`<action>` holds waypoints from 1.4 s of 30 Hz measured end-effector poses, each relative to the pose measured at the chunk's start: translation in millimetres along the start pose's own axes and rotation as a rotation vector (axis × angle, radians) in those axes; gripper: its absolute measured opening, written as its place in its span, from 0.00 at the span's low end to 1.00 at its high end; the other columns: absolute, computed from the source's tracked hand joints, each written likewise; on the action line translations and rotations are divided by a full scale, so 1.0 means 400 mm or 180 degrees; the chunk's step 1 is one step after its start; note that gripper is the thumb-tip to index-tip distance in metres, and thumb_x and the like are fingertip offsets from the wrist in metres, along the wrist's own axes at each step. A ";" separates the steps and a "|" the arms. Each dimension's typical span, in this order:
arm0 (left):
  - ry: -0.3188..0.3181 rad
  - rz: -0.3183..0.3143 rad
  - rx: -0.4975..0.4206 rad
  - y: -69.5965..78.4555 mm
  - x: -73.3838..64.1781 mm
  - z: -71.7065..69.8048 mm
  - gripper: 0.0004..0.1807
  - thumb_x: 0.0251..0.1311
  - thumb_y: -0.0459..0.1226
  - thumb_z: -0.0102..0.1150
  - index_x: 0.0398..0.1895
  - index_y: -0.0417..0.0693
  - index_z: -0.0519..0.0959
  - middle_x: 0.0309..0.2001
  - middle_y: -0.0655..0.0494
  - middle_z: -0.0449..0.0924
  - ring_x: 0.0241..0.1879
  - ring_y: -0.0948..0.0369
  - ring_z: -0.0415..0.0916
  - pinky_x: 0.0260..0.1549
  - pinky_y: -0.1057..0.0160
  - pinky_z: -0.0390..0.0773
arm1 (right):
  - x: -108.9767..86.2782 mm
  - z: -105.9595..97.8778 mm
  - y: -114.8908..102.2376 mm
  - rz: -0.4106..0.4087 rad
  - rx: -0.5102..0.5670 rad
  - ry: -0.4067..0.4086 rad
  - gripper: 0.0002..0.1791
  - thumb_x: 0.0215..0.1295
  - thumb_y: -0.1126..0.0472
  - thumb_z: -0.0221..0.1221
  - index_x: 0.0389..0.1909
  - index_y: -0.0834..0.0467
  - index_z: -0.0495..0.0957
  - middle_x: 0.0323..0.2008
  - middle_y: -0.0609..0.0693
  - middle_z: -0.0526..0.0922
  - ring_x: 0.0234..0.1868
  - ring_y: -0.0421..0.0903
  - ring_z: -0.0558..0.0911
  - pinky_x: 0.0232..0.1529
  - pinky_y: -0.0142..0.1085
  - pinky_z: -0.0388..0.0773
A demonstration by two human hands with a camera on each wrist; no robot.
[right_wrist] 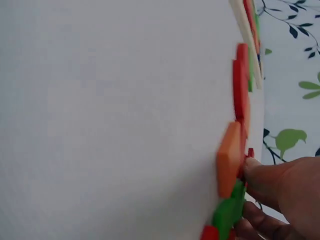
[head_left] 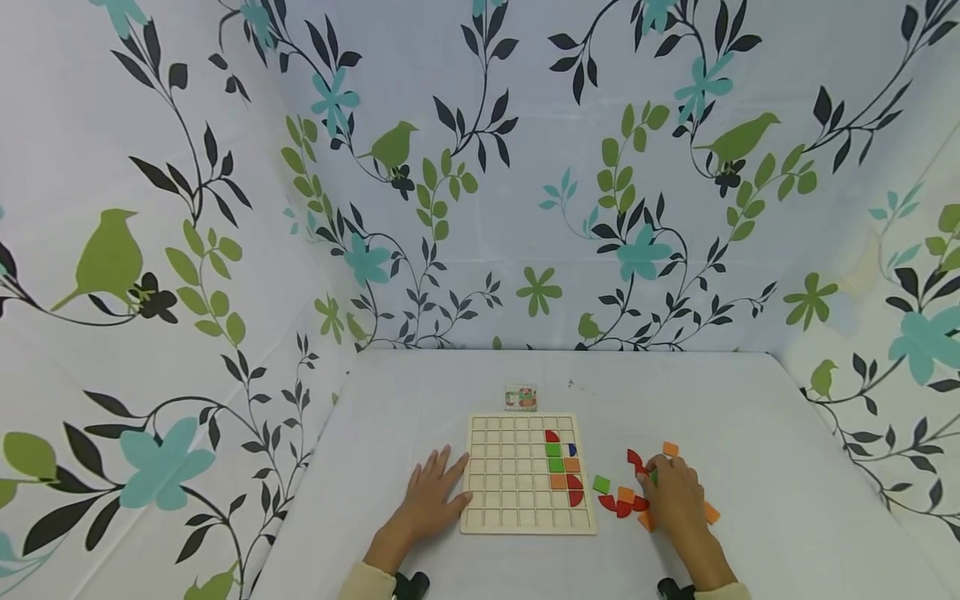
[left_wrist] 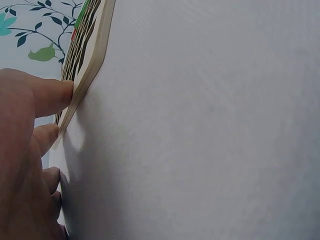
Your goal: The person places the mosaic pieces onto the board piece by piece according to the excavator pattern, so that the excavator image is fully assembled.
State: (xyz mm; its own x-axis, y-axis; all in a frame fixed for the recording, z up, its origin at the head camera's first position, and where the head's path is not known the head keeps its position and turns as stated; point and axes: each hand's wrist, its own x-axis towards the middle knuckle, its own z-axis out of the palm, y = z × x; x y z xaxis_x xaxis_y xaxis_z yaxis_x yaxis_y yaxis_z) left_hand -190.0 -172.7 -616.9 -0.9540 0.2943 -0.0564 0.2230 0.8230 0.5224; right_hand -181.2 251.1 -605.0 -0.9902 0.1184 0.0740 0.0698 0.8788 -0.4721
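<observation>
A wooden grid board (head_left: 506, 475) lies on the white table, with red, green, orange and blue pieces in its right columns. My left hand (head_left: 431, 500) rests beside it, fingers spread, fingertips and thumb on its left edge; the left wrist view shows the thumb (left_wrist: 52, 97) against the rim. To the board's right, my right hand (head_left: 678, 496) reaches down into a loose heap of pieces. A green piece (head_left: 653, 477) shows by its fingertips. In the right wrist view, thumb and fingers are close to red and green pieces (right_wrist: 227, 212); whether they pinch one is hidden.
A small printed card (head_left: 521, 397) lies behind the board. Loose pieces, such as a green square (head_left: 602, 484), an orange square (head_left: 671, 448) and a red quarter-round (head_left: 623, 508), lie around the right hand. Patterned cloth (head_left: 540, 208) hangs behind the table and at both sides.
</observation>
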 end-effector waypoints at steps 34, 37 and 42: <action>0.0052 -0.0038 0.0109 0.004 -0.002 0.000 0.35 0.75 0.51 0.56 0.81 0.51 0.65 0.83 0.36 0.52 0.83 0.35 0.46 0.77 0.27 0.45 | 0.045 0.006 0.027 0.0282 0.0542 -0.0368 0.19 0.73 0.62 0.62 0.59 0.67 0.78 0.54 0.70 0.76 0.57 0.68 0.75 0.49 0.65 0.71; 0.0039 -0.0038 0.0133 0.000 -0.001 0.003 0.35 0.75 0.51 0.56 0.81 0.52 0.65 0.83 0.37 0.52 0.83 0.36 0.46 0.77 0.27 0.46 | 0.043 0.006 0.020 0.0161 0.0528 -0.0423 0.17 0.73 0.61 0.63 0.57 0.66 0.79 0.51 0.65 0.78 0.55 0.63 0.76 0.47 0.62 0.71; 0.0046 -0.0024 0.0134 -0.007 0.001 0.008 0.36 0.75 0.52 0.56 0.81 0.52 0.65 0.83 0.37 0.52 0.83 0.36 0.46 0.76 0.27 0.46 | 0.033 0.010 0.004 0.0038 0.0475 -0.0356 0.18 0.72 0.60 0.65 0.57 0.65 0.80 0.53 0.65 0.80 0.55 0.63 0.78 0.46 0.60 0.72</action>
State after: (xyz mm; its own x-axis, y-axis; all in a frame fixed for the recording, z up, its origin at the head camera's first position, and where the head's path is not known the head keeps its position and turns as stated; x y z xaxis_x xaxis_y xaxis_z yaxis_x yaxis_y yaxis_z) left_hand -190.3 -173.3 -620.9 -0.9585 0.2811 -0.0476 0.2237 0.8450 0.4857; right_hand -194.7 252.2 -608.1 -0.9973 0.0689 -0.0267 0.0712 0.7983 -0.5980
